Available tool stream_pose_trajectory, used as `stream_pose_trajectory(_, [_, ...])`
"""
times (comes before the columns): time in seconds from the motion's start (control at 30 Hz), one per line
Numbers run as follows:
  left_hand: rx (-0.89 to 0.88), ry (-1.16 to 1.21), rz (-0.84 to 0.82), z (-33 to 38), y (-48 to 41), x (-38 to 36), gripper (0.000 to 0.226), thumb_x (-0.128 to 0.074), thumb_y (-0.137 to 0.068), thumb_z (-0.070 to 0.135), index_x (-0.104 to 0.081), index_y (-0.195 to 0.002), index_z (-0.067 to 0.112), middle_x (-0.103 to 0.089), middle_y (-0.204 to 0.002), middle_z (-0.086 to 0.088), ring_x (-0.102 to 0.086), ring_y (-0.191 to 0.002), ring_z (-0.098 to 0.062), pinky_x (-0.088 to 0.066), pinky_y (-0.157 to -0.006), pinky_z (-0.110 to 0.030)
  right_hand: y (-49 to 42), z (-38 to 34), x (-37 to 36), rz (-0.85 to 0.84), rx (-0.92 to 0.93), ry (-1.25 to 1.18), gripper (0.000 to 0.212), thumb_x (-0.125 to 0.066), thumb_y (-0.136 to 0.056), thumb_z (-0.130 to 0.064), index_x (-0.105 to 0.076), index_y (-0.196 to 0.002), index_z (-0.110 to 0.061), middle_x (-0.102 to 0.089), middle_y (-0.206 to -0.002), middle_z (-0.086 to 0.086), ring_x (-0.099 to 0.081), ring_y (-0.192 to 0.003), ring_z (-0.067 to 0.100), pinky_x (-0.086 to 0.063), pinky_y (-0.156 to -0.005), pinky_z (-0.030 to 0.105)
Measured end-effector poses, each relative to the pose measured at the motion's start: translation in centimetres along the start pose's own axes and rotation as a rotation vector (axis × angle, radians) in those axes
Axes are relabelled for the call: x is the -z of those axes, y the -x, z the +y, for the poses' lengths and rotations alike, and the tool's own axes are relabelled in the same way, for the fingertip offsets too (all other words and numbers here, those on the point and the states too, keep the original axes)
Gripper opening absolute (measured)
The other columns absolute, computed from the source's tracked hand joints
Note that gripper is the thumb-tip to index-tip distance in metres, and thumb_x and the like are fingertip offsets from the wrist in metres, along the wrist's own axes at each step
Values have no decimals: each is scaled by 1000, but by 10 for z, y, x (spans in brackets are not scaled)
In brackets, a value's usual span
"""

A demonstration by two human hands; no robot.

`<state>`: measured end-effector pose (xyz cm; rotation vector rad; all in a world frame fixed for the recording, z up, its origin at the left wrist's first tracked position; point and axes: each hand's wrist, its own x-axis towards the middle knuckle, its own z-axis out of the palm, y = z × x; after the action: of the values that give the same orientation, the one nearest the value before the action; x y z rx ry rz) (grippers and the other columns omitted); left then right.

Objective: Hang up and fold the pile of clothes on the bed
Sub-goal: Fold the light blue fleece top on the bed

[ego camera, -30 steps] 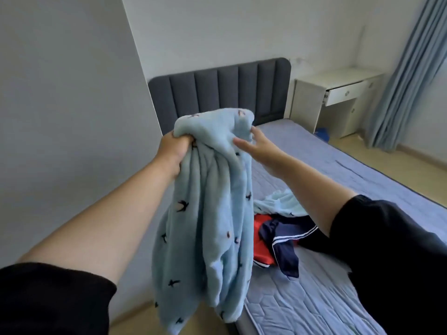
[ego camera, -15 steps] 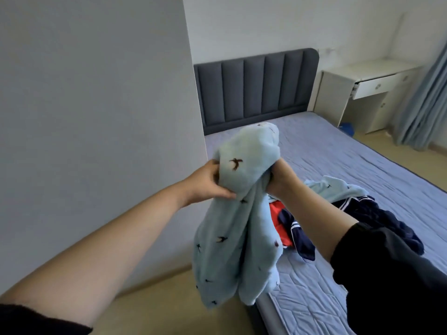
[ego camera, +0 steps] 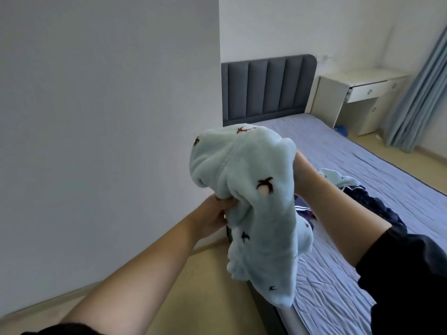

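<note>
A light-blue bird-print fleece garment point(ego camera: 254, 177) hangs in the middle, above the near left corner of the grey-blue quilted bed point(ego camera: 362, 160). The left hand point(ego camera: 214, 213) grips its lower left fold. The right hand point(ego camera: 300, 164) goes in behind its upper right edge, fingers hidden in the cloth. On the bed, behind and right of the garment, lies a pile of dark navy and pale clothes point(ego camera: 372, 201). The dark padded headboard point(ego camera: 266, 88) stands at the bed's far end. Right of it sits a white desk with a drawer point(ego camera: 358, 78), and further right hangs a blue-grey curtain point(ego camera: 420, 93). A plain white wall point(ego camera: 108, 117) fills the left, with tan floor point(ego camera: 205, 286) below it.
</note>
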<state>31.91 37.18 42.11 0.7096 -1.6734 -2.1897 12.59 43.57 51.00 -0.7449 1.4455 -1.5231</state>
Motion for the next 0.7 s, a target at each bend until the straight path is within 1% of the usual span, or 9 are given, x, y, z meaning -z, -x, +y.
stream_pose_trajectory(0.07, [-42, 79, 224, 1, 4, -1, 44, -75, -78, 31, -64, -113, 7, -69, -111, -11, -64, -108, -29, -51, -94, -46, 5, 2, 5, 168, -55, 159, 48, -38, -93, 7, -47, -49, -11, -46, -49, 2, -43, -43, 10, -39, -39, 13])
stream_pose_trajectory(0.13, [-107, -125, 530, 5, 8, 9, 18, -71, -84, 22, -64, -88, 5, -68, -87, -6, -65, -86, -25, -53, -73, -33, 15, 10, 28, 331, 48, 410, 25, -47, -86, 0, -56, -66, -14, -57, -64, 2, -52, -59, 13, -47, -56, 22])
stream_pose_trajectory(0.2, [-167, -503, 736, 8, 13, 24, 25, -68, -85, 20, -57, -75, 1, -52, -70, -6, -47, -68, -19, -34, -54, -28, 33, 15, 48, 364, 188, 694, 19, -53, -79, -3, -54, -66, -17, -56, -65, -3, -50, -64, 11, -43, -58, 25])
stream_pose_trajectory(0.27, [-227, -756, 794, 12, 17, 27, 28, -67, -84, 19, -57, -73, -5, -47, -64, -8, -40, -64, -19, -25, -49, -27, 48, 20, 61, 355, 251, 888, 10, -55, -71, -11, -49, -65, -17, -52, -63, -1, -49, -65, 18, -38, -58, 29])
stream_pose_trajectory(0.37, [-320, -878, 825, 24, 18, 15, 27, -64, -83, 17, -49, -66, 2, -44, -57, -2, -40, -61, -25, -27, -47, -23, 64, 24, 70, 411, 263, 998, 6, -53, -69, -12, -48, -68, -11, -50, -64, 3, -51, -70, 26, -37, -59, 31])
stream_pose_trajectory(0.5, [-341, -1317, 812, 35, 15, -3, 13, -62, -82, 17, -60, -74, 7, -54, -79, -10, -48, -85, -32, -34, -64, -33, 70, 21, 81, 534, 269, 842, 16, -53, -72, 1, -45, -65, -12, -45, -61, 0, -45, -64, 21, -33, -54, 26])
stream_pose_trajectory(0.6, [-274, -1057, 704, 38, 11, -33, 13, -61, -83, 13, -64, -95, 16, -57, -77, -1, -53, -81, -26, -38, -67, -29, 77, 12, 85, 580, 211, 609, 11, -55, -71, -3, -56, -78, -12, -55, -69, 0, -52, -65, 15, -44, -56, 24])
stream_pose_trajectory(0.67, [-278, -784, 450, 39, 8, -61, 16, -62, -86, 14, -62, -100, 21, -63, -73, 0, -61, -73, -18, -42, -69, -26, 83, -2, 89, 609, 204, 497, 11, -58, -72, -8, -59, -80, -15, -60, -72, 0, -57, -67, 14, -49, -58, 26])
stream_pose_trajectory(0.7, [-274, -662, 300, 38, 7, -77, 18, -62, -88, 16, -61, -104, 24, -69, -82, -1, -65, -76, -14, -46, -72, -28, 87, -10, 90, 613, 202, 471, 10, -60, -73, -11, -59, -80, -18, -61, -73, -1, -58, -68, 13, -49, -59, 26])
